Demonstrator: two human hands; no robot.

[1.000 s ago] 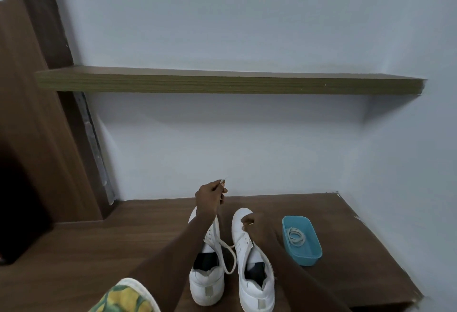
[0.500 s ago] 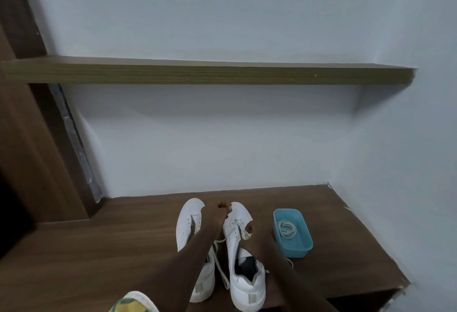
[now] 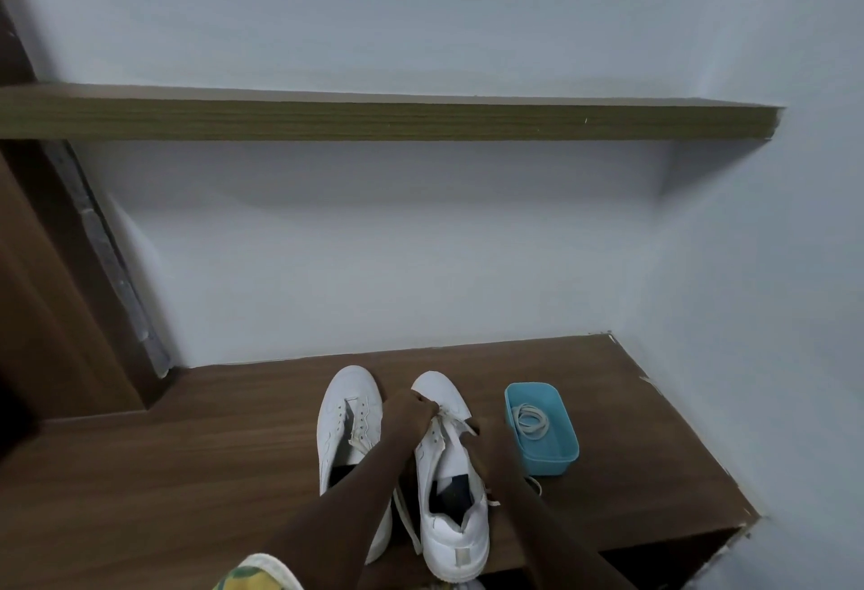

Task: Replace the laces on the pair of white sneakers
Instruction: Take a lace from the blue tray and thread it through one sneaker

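Two white sneakers stand side by side on a brown wooden surface [image 3: 187, 472], toes toward the wall. The left sneaker [image 3: 343, 426] has empty eyelets. My left hand [image 3: 411, 416] grips the lace at the front eyelets of the right sneaker [image 3: 451, 524]. On that shoe's right side, my right hand [image 3: 486, 435] holds its upper near the eyelets; its fingers are mostly hidden. A loose white lace [image 3: 406, 524] trails between the two shoes. A blue tray [image 3: 556, 454] to the right holds coiled laces [image 3: 530, 421].
A long wooden shelf [image 3: 374, 119] juts out of the white wall above. A dark wood panel [image 3: 51, 318] rises on the left. The surface ends at a chipped front edge [image 3: 729, 538] on the right.
My left hand has dropped from above the left sneaker down to the right sneaker's front eyelets. The left sneaker's lace is out. The camera has tilted.
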